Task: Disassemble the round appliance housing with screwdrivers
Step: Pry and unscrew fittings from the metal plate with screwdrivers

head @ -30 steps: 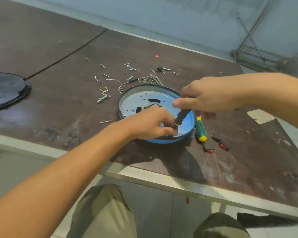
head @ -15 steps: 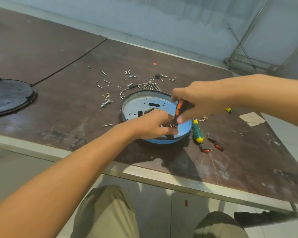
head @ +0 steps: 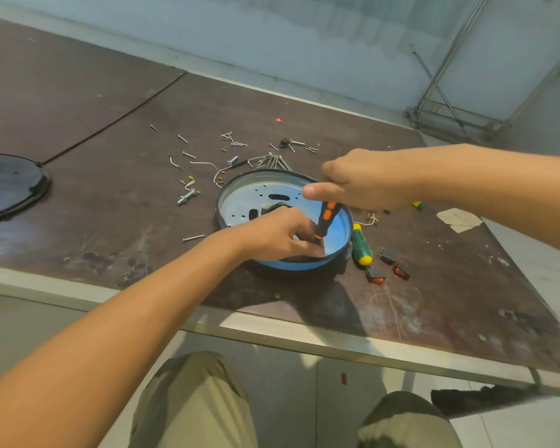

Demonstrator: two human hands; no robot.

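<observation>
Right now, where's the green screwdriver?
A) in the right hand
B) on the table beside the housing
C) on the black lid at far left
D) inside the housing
B: the green screwdriver lies untouched on the table, just right of the housing; the right hand has its grip on the orange screwdriver instead.

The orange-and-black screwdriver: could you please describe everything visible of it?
The orange-and-black screwdriver has a black handle with orange grip patches, seemingly plastic. It stands steeply tilted, pointing down into the round housing. The right hand grips its top; the left hand, fingers curled, hides its shaft and tip.
</observation>
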